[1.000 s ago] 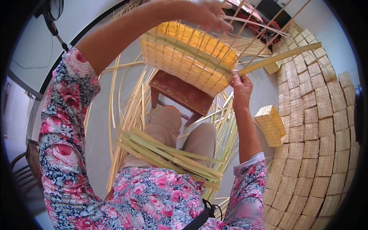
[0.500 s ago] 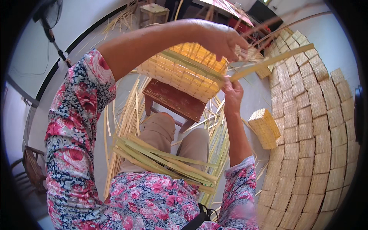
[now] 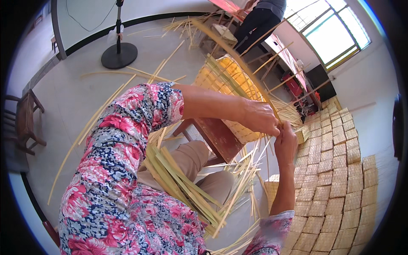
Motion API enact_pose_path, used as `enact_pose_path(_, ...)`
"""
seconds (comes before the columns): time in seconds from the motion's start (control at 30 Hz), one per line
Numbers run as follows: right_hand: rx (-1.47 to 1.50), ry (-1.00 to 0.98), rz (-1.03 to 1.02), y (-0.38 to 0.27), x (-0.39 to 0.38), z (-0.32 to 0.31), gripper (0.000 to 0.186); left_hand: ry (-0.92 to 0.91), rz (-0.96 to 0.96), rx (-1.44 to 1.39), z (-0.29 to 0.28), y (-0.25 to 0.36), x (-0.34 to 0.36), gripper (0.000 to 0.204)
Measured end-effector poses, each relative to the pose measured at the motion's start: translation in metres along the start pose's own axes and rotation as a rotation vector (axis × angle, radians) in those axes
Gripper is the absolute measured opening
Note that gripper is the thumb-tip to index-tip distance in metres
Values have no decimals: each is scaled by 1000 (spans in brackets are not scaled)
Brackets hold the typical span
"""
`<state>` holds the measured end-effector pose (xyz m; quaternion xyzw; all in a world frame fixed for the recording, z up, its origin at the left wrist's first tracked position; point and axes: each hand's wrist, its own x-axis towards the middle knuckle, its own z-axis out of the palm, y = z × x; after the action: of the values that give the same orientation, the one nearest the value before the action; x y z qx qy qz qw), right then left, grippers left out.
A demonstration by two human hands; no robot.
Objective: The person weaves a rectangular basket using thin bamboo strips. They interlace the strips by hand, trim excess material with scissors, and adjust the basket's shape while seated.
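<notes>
Far over on the left a dark wooden chair (image 3: pixel 23 123) stands by the wall, and a round black stand base (image 3: pixel 119 55) sits on the grey floor (image 3: pixel 76 97) among loose pale strips (image 3: pixel 97 117). Nearer, a bundle of greenish bamboo strips (image 3: pixel 182 182) lies across the seated person's lap, under the flowered sleeve. In the middle a small reddish wooden stool (image 3: pixel 219 136) carries a half-woven yellow basket (image 3: pixel 231 85), tipped on its side with its uprights fanning toward the right. The left hand (image 3: pixel 259 118) reaches across over the basket's lower edge and is closed on a long strip (image 3: pixel 238 59) that arcs up and away over the basket. Just to its right, touching it, the right hand (image 3: pixel 285 142) comes up from below, fingers pinched on the same strip where it meets the weave. Beyond, on the right, stacks of finished woven baskets (image 3: pixel 340 178) fill the floor, well apart from the stool, below a bright window (image 3: pixel 335 32)
</notes>
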<state>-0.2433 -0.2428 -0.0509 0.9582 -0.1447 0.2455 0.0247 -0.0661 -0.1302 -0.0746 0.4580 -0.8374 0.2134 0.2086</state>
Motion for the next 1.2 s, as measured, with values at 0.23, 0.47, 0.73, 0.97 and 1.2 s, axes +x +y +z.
enact_pose_path(0.23,-421,-236,85,10,15,10,10,-8,-11,-75,-5,10,-2,12)
enact_pose_path(0.47,-499,-312,95,15,0,10,19,118,18,-158,-9,1,-1,12)
enact_pose_path(0.73,-252,-209,114,29,6,21,12,54,-48,-128,-11,-13,15,15)
enact_pose_path(0.97,-286,-113,47,43,7,38,20,36,-160,-83,-21,-18,28,19)
enact_pose_path(1.2,-154,12,262,43,-27,16,25,894,-510,245,-75,-131,38,37)
